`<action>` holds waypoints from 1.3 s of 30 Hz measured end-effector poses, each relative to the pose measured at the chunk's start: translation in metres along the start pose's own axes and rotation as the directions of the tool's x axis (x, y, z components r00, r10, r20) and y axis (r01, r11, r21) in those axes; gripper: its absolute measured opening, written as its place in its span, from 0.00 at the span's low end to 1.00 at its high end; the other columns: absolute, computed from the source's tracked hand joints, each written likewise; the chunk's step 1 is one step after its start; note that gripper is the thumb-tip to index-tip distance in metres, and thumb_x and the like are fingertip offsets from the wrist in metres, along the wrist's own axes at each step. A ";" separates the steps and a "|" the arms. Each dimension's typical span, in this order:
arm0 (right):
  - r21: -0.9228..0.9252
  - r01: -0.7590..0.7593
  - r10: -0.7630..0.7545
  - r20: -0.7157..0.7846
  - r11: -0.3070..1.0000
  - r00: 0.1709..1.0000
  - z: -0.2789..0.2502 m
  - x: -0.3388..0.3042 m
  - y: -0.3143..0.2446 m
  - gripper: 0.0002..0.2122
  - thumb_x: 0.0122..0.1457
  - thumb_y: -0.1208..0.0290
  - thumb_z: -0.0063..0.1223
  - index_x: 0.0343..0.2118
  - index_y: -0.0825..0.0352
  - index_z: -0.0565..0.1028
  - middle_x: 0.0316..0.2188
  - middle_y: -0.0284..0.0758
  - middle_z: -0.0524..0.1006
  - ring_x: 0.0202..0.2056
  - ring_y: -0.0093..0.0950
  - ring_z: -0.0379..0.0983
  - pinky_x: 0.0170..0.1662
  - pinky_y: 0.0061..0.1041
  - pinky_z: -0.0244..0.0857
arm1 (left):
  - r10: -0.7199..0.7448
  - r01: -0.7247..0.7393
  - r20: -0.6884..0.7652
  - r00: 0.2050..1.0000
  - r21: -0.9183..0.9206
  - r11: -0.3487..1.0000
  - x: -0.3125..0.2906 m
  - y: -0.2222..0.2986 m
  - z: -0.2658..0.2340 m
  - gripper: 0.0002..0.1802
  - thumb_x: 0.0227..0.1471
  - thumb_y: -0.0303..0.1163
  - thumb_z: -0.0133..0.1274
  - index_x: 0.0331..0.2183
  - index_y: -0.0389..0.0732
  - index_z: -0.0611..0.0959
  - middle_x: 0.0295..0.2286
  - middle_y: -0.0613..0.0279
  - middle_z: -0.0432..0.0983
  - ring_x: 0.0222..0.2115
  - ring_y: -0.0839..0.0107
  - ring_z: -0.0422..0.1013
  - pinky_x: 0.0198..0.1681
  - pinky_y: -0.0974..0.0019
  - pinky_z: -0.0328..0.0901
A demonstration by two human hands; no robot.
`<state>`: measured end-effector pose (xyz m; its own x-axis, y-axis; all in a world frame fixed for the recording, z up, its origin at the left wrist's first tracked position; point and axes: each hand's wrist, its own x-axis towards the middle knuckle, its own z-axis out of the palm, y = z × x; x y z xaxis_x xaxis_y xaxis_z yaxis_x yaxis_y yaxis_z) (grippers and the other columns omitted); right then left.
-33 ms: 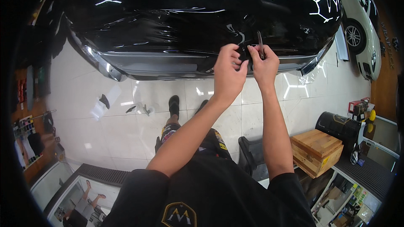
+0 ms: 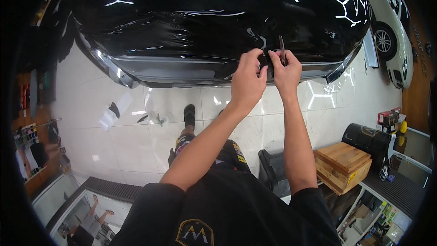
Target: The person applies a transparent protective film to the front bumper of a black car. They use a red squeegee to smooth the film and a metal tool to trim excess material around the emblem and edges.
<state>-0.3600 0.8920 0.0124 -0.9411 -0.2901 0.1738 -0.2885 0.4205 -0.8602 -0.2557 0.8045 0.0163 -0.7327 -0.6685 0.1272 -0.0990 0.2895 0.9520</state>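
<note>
Glossy black film (image 2: 214, 36) lies over the front of a dark car (image 2: 150, 4), wrinkled and puckered toward the middle. At the film's lower edge my left hand (image 2: 247, 82) is closed, its curled fingers gripping a bit of the film; the exact pinch is partly hidden. Close beside it, my right hand (image 2: 287, 69) holds a slim metallic cutter (image 2: 282, 45) upright between its fingers, the tip pointing away from me. The thumb of that hand reaches toward the film near my left fingertips. A grey trim strip (image 2: 159, 68) runs below the film.
A white car (image 2: 391, 32) stands at the far right. Scraps and a small stand (image 2: 159, 119) lie on the tiled floor (image 2: 132, 150) at left. To the right are a dark chair (image 2: 271, 168), a wooden box (image 2: 343, 166) and a black drum (image 2: 364, 139). A person's legs (image 2: 95, 207) show at lower left.
My left fingers have shifted slightly at the film's edge. The right hand keeps its hold on the cutter, nearly unmoved.
</note>
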 end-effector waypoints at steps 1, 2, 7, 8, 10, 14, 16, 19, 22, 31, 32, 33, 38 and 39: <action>0.008 0.000 0.000 0.008 1.000 1.000 0.002 0.001 -0.002 0.12 0.61 0.67 0.69 0.30 0.72 0.80 0.19 0.29 0.74 0.23 0.16 0.63 0.27 0.22 0.59 | 0.065 -0.081 0.070 0.995 0.248 0.966 0.003 0.001 -0.003 0.28 0.54 0.27 0.66 0.54 0.42 0.74 0.39 0.58 0.75 0.35 0.62 0.79 0.35 0.61 0.75; 0.015 0.000 0.000 0.016 1.000 1.000 0.001 0.000 -0.004 0.12 0.61 0.67 0.69 0.30 0.72 0.80 0.19 0.29 0.74 0.23 0.16 0.64 0.27 0.22 0.59 | 0.102 -0.096 -0.005 0.995 0.295 0.951 0.005 0.000 -0.001 0.24 0.52 0.29 0.68 0.50 0.44 0.79 0.38 0.58 0.73 0.32 0.58 0.78 0.33 0.57 0.74; 0.045 -0.039 0.036 0.068 0.998 0.997 -0.005 0.001 -0.017 0.14 0.59 0.66 0.71 0.27 0.72 0.78 0.16 0.30 0.73 0.21 0.16 0.62 0.25 0.23 0.59 | 0.360 -0.303 -0.086 0.929 0.380 0.874 0.019 -0.007 0.001 0.07 0.55 0.30 0.66 0.34 0.42 0.83 0.35 0.61 0.75 0.27 0.57 0.76 0.30 0.56 0.70; 0.038 -0.024 0.022 0.069 0.999 0.997 -0.005 0.002 -0.017 0.15 0.59 0.66 0.72 0.27 0.72 0.78 0.16 0.30 0.73 0.21 0.17 0.63 0.25 0.24 0.60 | 0.392 -0.331 -0.097 0.915 0.376 0.866 0.020 -0.008 0.003 0.07 0.55 0.30 0.66 0.31 0.41 0.83 0.33 0.62 0.75 0.25 0.57 0.75 0.30 0.57 0.70; 0.015 0.001 -0.002 0.070 1.000 0.998 -0.003 0.008 -0.017 0.15 0.58 0.66 0.72 0.26 0.71 0.77 0.16 0.31 0.73 0.19 0.18 0.63 0.25 0.25 0.60 | 0.267 -0.216 -0.128 0.955 0.316 0.924 0.014 -0.008 0.004 0.08 0.56 0.31 0.65 0.30 0.41 0.82 0.31 0.62 0.75 0.24 0.57 0.74 0.29 0.58 0.69; -0.013 0.006 -0.005 0.064 1.000 0.998 0.001 0.010 -0.016 0.16 0.57 0.64 0.73 0.26 0.70 0.77 0.16 0.34 0.75 0.18 0.22 0.67 0.25 0.26 0.63 | 0.166 -0.133 -0.230 0.959 0.151 0.980 0.012 -0.009 0.007 0.08 0.58 0.27 0.63 0.30 0.37 0.80 0.27 0.59 0.73 0.23 0.62 0.73 0.27 0.59 0.66; -0.061 0.006 -0.002 0.057 0.998 0.998 0.001 0.011 -0.015 0.16 0.57 0.64 0.73 0.26 0.71 0.77 0.16 0.34 0.75 0.18 0.23 0.67 0.26 0.27 0.64 | 0.145 -0.123 -0.267 0.953 0.097 0.988 0.011 -0.007 0.006 0.09 0.59 0.26 0.62 0.29 0.35 0.79 0.26 0.58 0.71 0.22 0.66 0.70 0.27 0.62 0.64; -0.082 0.002 0.003 0.060 0.997 0.998 0.001 0.011 -0.013 0.16 0.57 0.64 0.73 0.26 0.71 0.78 0.16 0.35 0.76 0.19 0.24 0.68 0.27 0.27 0.65 | 0.083 -0.062 -0.287 0.954 0.082 0.995 0.008 -0.011 -0.001 0.11 0.60 0.27 0.62 0.28 0.35 0.79 0.25 0.61 0.69 0.22 0.69 0.67 0.27 0.64 0.63; -0.073 0.008 -0.004 0.054 0.997 0.999 0.003 0.009 -0.015 0.15 0.58 0.65 0.73 0.26 0.71 0.78 0.16 0.34 0.75 0.19 0.23 0.67 0.26 0.26 0.64 | 0.050 -0.033 -0.274 0.960 0.066 0.997 0.005 -0.016 -0.002 0.11 0.61 0.29 0.62 0.28 0.35 0.80 0.23 0.64 0.69 0.20 0.73 0.64 0.26 0.66 0.61; -0.096 -0.007 0.012 0.058 0.995 0.998 0.003 0.009 -0.021 0.15 0.60 0.66 0.72 0.26 0.72 0.78 0.16 0.26 0.69 0.22 0.16 0.58 0.25 0.23 0.55 | 0.011 -0.015 -0.277 0.961 -0.013 1.000 0.000 -0.018 -0.004 0.10 0.61 0.29 0.61 0.28 0.38 0.79 0.23 0.61 0.71 0.20 0.64 0.68 0.25 0.60 0.63; -0.094 -0.003 0.008 0.057 0.996 0.998 0.004 0.010 -0.020 0.15 0.60 0.66 0.72 0.26 0.72 0.78 0.16 0.26 0.69 0.22 0.16 0.58 0.25 0.23 0.55 | 0.007 -0.013 -0.278 0.961 -0.022 1.000 -0.001 -0.019 -0.004 0.10 0.61 0.28 0.61 0.28 0.38 0.79 0.23 0.61 0.71 0.20 0.65 0.67 0.25 0.61 0.63; -0.094 0.001 0.004 0.056 0.996 0.998 0.004 0.010 -0.020 0.15 0.60 0.66 0.72 0.26 0.72 0.78 0.16 0.26 0.69 0.22 0.16 0.58 0.25 0.23 0.55 | 0.011 -0.018 -0.284 0.959 -0.022 1.000 0.000 -0.020 -0.004 0.10 0.61 0.28 0.60 0.28 0.38 0.79 0.23 0.61 0.71 0.20 0.65 0.67 0.25 0.61 0.63; -0.103 0.032 -0.026 0.065 0.994 0.998 0.002 0.011 -0.025 0.15 0.59 0.68 0.72 0.26 0.72 0.78 0.16 0.26 0.69 0.22 0.16 0.58 0.25 0.22 0.55 | -0.005 0.015 -0.235 0.972 0.041 0.999 0.004 -0.022 -0.008 0.09 0.60 0.29 0.60 0.29 0.38 0.78 0.23 0.61 0.71 0.21 0.64 0.70 0.26 0.61 0.65; -0.093 0.040 -0.033 0.067 0.995 0.997 0.002 0.011 -0.027 0.14 0.59 0.68 0.73 0.26 0.72 0.78 0.16 0.26 0.69 0.22 0.16 0.58 0.25 0.21 0.55 | 0.003 0.011 -0.230 0.973 0.059 0.998 0.005 -0.021 -0.009 0.08 0.59 0.29 0.61 0.30 0.38 0.79 0.24 0.61 0.72 0.22 0.64 0.72 0.27 0.61 0.67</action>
<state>-0.3619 0.8756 0.0367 -0.9170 -0.3609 0.1698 -0.3406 0.4871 -0.8042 -0.2515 0.7890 -0.0004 -0.5582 -0.8076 0.1903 -0.1471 0.3220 0.9352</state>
